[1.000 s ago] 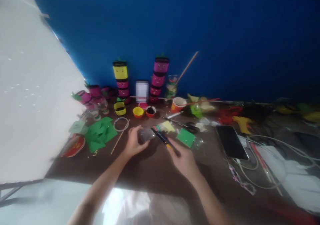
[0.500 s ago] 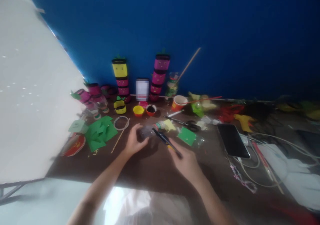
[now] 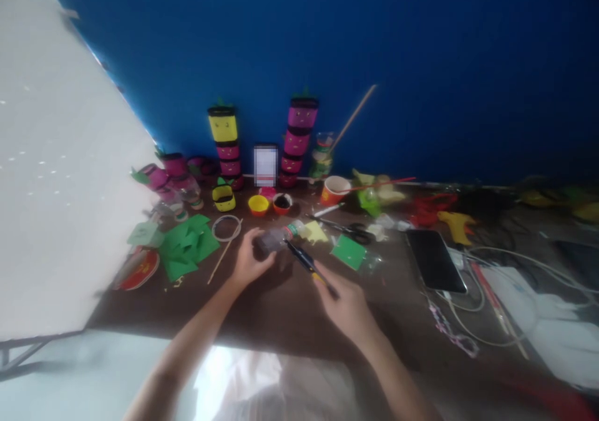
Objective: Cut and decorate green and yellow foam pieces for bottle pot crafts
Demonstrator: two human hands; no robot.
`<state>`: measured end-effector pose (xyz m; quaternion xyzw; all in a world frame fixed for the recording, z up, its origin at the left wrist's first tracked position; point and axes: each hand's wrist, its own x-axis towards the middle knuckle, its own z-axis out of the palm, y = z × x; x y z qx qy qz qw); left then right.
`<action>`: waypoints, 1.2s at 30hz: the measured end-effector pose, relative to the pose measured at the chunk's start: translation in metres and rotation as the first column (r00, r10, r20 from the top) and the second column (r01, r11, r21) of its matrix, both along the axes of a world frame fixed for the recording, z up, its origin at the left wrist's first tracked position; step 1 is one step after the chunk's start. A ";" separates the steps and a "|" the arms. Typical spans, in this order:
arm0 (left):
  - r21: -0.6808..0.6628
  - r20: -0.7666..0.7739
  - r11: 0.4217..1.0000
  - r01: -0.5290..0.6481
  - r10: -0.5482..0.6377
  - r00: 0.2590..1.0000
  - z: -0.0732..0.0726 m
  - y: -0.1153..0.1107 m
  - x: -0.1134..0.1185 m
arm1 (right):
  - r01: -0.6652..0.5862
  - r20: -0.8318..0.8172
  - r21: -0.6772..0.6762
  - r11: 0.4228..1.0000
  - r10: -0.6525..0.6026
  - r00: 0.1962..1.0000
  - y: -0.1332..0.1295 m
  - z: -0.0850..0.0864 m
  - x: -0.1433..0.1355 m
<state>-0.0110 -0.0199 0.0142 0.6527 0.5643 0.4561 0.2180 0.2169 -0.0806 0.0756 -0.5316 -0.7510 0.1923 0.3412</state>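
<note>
My left hand is closed around one end of a clear plastic bottle, which lies on its side with its green-and-white banded end pointing right. In my right hand is a black utility knife with a yellow part near the grip. The knife's tip meets or nearly meets the bottle's near side; blur hides whether it cuts in. Just beyond the bottle lie a pale yellow paper piece and a green paper square.
Black scissors lie behind the green square. Stacked purple and yellow face pots stand along the blue wall, near an orange paper cup. Green paper is at left; a phone, cables and a yellow glue gun are at right.
Both hands keep almost the same pose on the bottle and the knife. The whole view has shifted very slightly, and the bottle appears a little sharper.
</note>
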 end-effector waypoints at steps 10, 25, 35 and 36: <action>-0.008 -0.005 1.000 0.011 -0.011 1.000 -0.002 0.000 0.000 | 0.030 0.003 0.012 0.999 -0.030 1.000 -0.001 -0.003 -0.001; 0.051 -0.107 0.998 0.022 -0.016 0.994 0.008 0.001 -0.001 | -0.001 0.017 -0.059 0.998 0.002 1.000 0.001 0.007 0.001; 0.098 -0.095 0.995 0.016 -0.007 0.995 0.005 0.000 -0.001 | -0.058 0.105 -0.170 0.984 0.076 0.992 0.009 0.021 0.002; 0.100 -0.092 0.995 0.016 -0.007 0.996 0.004 0.000 -0.001 | -0.058 0.121 -0.174 0.983 0.080 0.989 0.010 0.023 0.002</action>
